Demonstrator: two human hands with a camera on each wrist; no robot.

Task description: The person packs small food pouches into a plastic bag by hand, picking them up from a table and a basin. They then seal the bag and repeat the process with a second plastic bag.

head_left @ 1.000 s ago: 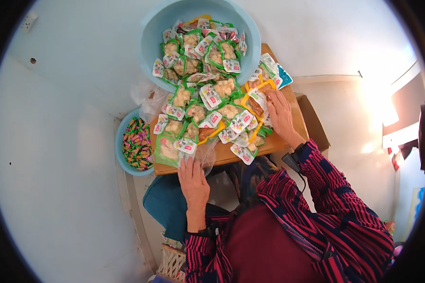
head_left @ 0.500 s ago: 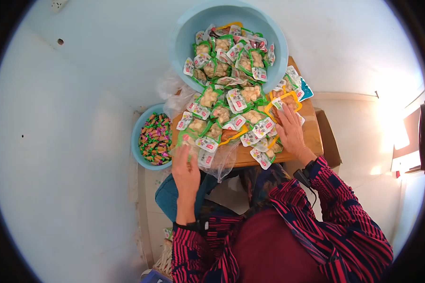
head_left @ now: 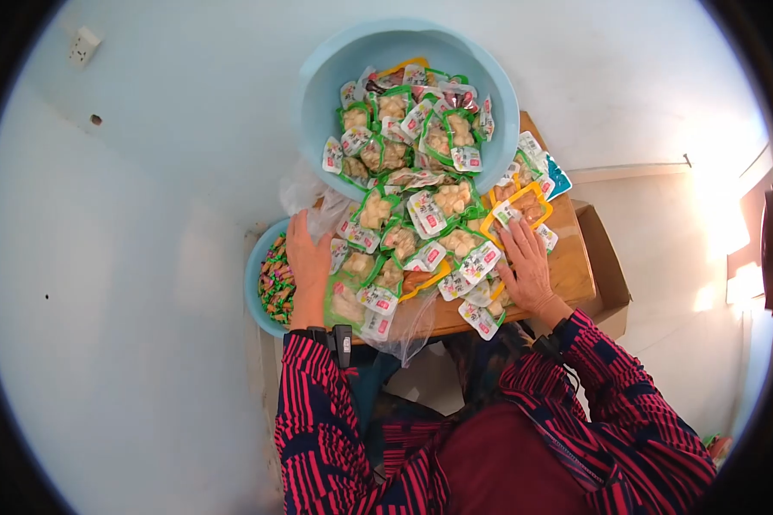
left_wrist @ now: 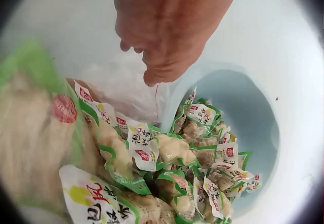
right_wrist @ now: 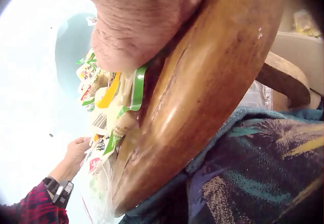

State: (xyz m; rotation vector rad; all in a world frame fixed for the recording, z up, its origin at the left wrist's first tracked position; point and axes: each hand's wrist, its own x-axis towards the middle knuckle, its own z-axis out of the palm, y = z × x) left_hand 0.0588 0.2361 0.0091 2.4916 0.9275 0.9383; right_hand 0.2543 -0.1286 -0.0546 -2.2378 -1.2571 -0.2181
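Note:
My left hand (head_left: 307, 268) is at the table's left side, its fingertips pinching a crumpled clear plastic bag (head_left: 304, 190). In the left wrist view the left hand (left_wrist: 169, 32) has bent fingers at the bag (left_wrist: 129, 90), left of the basin. My right hand (head_left: 528, 270) rests with spread, fairly straight fingers on the right of a pile of sealed food packets, by a yellow-edged packet (head_left: 531, 206). Green-edged packets (head_left: 455, 199) cover the middle. In the right wrist view, the right hand (right_wrist: 144, 21) lies over packets at the wooden edge.
A light blue basin (head_left: 322, 86) holding packets stands at the back of the wooden table (head_left: 575, 257). Left of the table, a smaller blue basin (head_left: 253, 292) holds small wrapped pieces. An open cardboard box (head_left: 605, 266) is on the right. Another clear bag (head_left: 412, 326) overhangs the front edge.
My left hand has moved from the front edge up and left to the crumpled bag, partly covering the small basin. The right hand stays on the packets. The head view has shifted.

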